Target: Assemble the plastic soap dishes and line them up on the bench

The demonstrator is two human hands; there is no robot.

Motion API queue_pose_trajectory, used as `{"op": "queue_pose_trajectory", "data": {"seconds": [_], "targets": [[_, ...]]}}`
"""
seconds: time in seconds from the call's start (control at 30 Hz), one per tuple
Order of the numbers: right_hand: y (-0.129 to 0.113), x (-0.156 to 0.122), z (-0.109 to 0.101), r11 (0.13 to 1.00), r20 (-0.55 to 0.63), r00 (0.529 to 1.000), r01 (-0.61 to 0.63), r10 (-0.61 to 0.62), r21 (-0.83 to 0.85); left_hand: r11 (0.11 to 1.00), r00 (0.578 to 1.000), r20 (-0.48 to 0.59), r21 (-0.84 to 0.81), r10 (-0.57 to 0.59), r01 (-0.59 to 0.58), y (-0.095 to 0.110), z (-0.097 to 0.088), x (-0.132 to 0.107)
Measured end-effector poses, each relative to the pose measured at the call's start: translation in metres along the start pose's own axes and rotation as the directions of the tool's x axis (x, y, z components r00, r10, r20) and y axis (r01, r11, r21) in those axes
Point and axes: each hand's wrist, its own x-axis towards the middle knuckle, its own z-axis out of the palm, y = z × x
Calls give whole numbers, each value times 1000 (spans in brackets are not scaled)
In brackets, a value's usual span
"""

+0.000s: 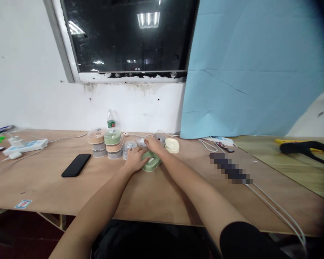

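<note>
A green lidded container (152, 162) lies on the wooden table (156, 194) straight ahead. My left hand (135, 159) rests on its left side, fingers curled against it. My right hand (153, 143) reaches just past it, fingertips pinched on a small clear round container (142, 142). To the left stand two stacks of round containers, one with a tan lid (97, 136), one with a green lid (112, 137). A cream container (172, 145) sits right of my right hand.
A black phone (76, 165) lies to the left. A white power strip (25, 147) with cables sits far left. A small bottle (110, 119) stands by the wall. White cables (275, 208) run along the right. A blue sheet (253, 68) hangs behind.
</note>
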Motion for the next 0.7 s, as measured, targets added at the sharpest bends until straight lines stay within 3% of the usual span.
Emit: {"op": "queue_pose_trajectory", "data": {"seconds": [0.3, 0.7], "targets": [[10, 8, -4, 999, 33, 999, -18, 19, -49, 1000, 1000, 18, -1, -14, 14, 0, 0, 0], [1, 0, -9, 998, -2, 999, -40, 40, -44, 1000, 1000, 25, -3, -5, 5, 0, 2, -1]]}}
